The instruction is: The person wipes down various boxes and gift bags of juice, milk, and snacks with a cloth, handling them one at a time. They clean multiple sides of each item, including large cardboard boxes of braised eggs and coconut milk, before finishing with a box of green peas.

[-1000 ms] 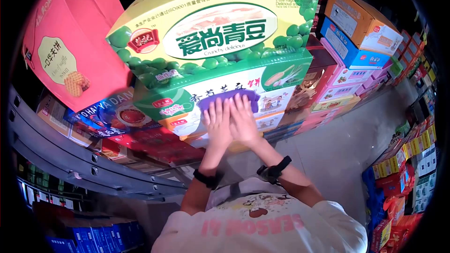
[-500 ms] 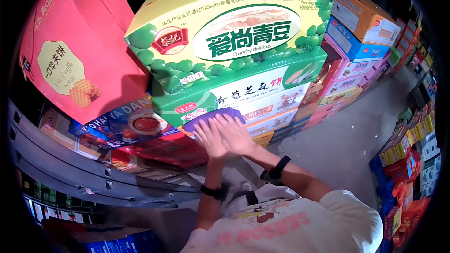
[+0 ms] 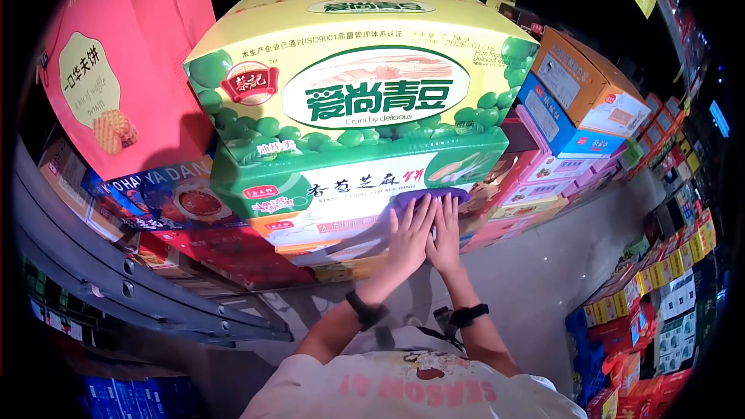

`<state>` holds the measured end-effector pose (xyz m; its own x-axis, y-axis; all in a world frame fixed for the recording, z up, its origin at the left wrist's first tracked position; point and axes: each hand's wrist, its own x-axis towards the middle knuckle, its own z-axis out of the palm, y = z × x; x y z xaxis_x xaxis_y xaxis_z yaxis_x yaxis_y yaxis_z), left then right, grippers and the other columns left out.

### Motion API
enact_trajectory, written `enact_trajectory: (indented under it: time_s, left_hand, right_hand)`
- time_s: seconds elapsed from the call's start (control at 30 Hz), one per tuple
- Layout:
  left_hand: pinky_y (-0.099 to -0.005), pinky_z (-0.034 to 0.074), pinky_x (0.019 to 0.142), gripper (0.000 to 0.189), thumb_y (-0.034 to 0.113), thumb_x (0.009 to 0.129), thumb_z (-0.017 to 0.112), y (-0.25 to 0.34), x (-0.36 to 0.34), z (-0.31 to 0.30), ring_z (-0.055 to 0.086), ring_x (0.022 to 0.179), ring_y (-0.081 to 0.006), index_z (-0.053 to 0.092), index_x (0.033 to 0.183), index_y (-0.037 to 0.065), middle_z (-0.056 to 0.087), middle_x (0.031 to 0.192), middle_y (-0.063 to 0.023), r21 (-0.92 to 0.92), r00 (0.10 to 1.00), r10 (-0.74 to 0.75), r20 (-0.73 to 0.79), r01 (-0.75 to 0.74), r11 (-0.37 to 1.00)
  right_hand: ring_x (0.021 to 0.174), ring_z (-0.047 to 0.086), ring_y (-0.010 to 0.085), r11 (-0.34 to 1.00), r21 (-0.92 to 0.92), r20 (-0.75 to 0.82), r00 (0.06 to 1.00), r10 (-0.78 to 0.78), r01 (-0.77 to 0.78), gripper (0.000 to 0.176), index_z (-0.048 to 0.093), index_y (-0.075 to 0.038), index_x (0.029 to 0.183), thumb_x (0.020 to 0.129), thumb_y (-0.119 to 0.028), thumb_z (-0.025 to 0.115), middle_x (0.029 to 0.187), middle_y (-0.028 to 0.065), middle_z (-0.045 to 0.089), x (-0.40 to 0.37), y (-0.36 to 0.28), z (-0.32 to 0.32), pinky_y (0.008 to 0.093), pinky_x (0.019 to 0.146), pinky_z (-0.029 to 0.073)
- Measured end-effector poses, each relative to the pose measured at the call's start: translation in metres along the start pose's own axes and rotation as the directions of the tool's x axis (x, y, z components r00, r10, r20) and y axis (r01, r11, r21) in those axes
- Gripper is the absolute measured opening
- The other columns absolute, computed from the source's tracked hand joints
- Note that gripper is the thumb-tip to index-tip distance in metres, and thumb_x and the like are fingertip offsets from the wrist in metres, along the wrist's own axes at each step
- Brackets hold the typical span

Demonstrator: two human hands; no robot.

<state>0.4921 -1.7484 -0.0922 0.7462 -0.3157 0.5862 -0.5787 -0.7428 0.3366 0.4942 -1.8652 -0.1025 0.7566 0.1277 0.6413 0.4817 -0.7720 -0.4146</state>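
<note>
Pressing side by side, the left hand (image 3: 409,239) and right hand (image 3: 445,234) lie flat with fingers straight and close together, palms on a purple cloth (image 3: 425,198); neither grips it. The cloth sits against the front face of a white-and-green biscuit box (image 3: 341,195), at that face's right end, its top edge showing beyond the fingertips. A large green pea box (image 3: 357,85) rests on top of the biscuit box. To the left leans a red waffle box (image 3: 116,70), with a blue box (image 3: 167,195) beneath it. Far right, an orange carton (image 3: 590,81) tops a stack of cartons, above the grey floor (image 3: 559,252).
</note>
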Motion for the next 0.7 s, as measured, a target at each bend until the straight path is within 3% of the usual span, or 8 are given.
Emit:
enact_trajectory:
  time_s: [0.13,0.27,0.33,0.37,0.47,0.5,0.6,0.7]
  left_hand:
    - [-0.0621,0.012,0.101,0.059,0.013,0.078,0.051,-0.003,-0.007,-0.010,0.032,0.127,-0.0336,0.036,0.135,0.010,0.034,0.140,-0.0116,-0.024,0.995,-0.098,-0.006,0.098,0.995]
    - [-0.0578,0.021,0.101,0.056,0.018,0.079,0.050,-0.044,-0.044,-0.024,0.039,0.123,-0.0277,0.041,0.134,0.013,0.041,0.136,-0.0092,0.187,0.974,-0.152,-0.168,0.183,0.965]
    - [-0.0576,0.023,0.100,0.054,0.019,0.079,0.050,-0.085,-0.075,-0.022,0.037,0.125,-0.0311,0.042,0.132,0.012,0.041,0.135,-0.0136,0.386,0.950,-0.115,-0.289,0.226,0.894]
    - [-0.0568,0.025,0.100,0.051,0.017,0.080,0.049,-0.090,-0.085,-0.039,0.035,0.126,-0.0355,0.043,0.131,0.010,0.041,0.134,-0.0166,0.371,0.930,-0.313,-0.195,0.365,0.854]
    - [-0.0563,0.022,0.102,0.061,0.021,0.076,0.056,-0.102,-0.105,-0.081,0.026,0.126,-0.0485,0.038,0.130,0.000,0.033,0.133,-0.0288,0.338,0.884,-0.390,-0.258,0.461,0.820]
    - [-0.0580,0.018,0.103,0.068,0.024,0.080,0.057,-0.120,-0.120,-0.078,0.015,0.129,-0.0517,0.025,0.136,0.001,0.017,0.141,-0.0286,0.303,0.923,-0.225,-0.311,0.321,0.897]
    - [-0.0582,0.020,0.103,0.069,0.020,0.075,0.057,-0.129,-0.123,-0.085,0.018,0.127,-0.0528,0.027,0.133,-0.004,0.021,0.136,-0.0330,0.367,0.958,-0.148,-0.246,0.233,0.900]
    - [-0.0586,0.018,0.103,0.074,0.021,0.073,0.058,-0.115,-0.112,-0.070,0.012,0.127,-0.0573,0.025,0.134,-0.006,0.012,0.137,-0.0383,0.291,0.928,-0.326,-0.180,0.367,0.884]
  right_hand:
    - [0.131,0.014,0.0481,0.998,0.055,0.021,0.999,-0.029,0.028,0.067,0.031,0.005,0.134,0.072,-0.011,0.053,0.141,0.0276,0.022,0.000,-0.008,0.005,0.0528,0.106,0.015]
    - [0.126,0.023,0.0498,0.994,0.005,0.107,0.988,-0.112,0.112,0.068,0.034,0.003,0.132,0.070,-0.014,0.057,0.138,0.0268,0.027,-0.002,-0.048,0.040,0.0588,0.102,0.018]
    - [0.125,0.028,0.0474,0.986,0.055,0.227,0.960,-0.166,0.157,0.064,0.037,0.003,0.131,0.072,-0.014,0.057,0.135,0.0264,0.034,-0.005,-0.071,0.067,0.0566,0.103,0.018]
    - [0.121,0.035,0.0460,0.969,0.099,0.175,0.955,-0.241,0.226,0.060,0.041,0.002,0.128,0.072,-0.014,0.057,0.130,0.0253,0.040,-0.003,-0.089,0.077,0.0557,0.101,0.023]
    - [0.110,0.045,0.0439,0.893,0.208,0.070,0.905,-0.421,0.399,0.055,0.046,0.003,0.123,0.072,-0.015,0.055,0.123,0.0249,0.047,-0.001,-0.127,0.104,0.0516,0.095,0.032]
    - [0.115,0.041,0.0387,0.901,0.210,0.096,0.909,-0.405,0.379,0.058,0.043,0.001,0.127,0.072,-0.014,0.053,0.129,0.0211,0.043,-0.004,-0.134,0.110,0.0482,0.098,0.030]
    - [0.121,0.037,0.0330,0.916,0.221,0.101,0.927,-0.362,0.334,0.061,0.039,-0.001,0.130,0.072,-0.012,0.052,0.135,0.0166,0.038,-0.008,-0.141,0.117,0.0451,0.099,0.029]
    - [0.119,0.043,0.0300,0.925,0.161,0.129,0.922,-0.365,0.344,0.057,0.043,0.000,0.127,0.071,-0.011,0.052,0.132,0.0154,0.044,-0.001,-0.123,0.108,0.0462,0.098,0.031]
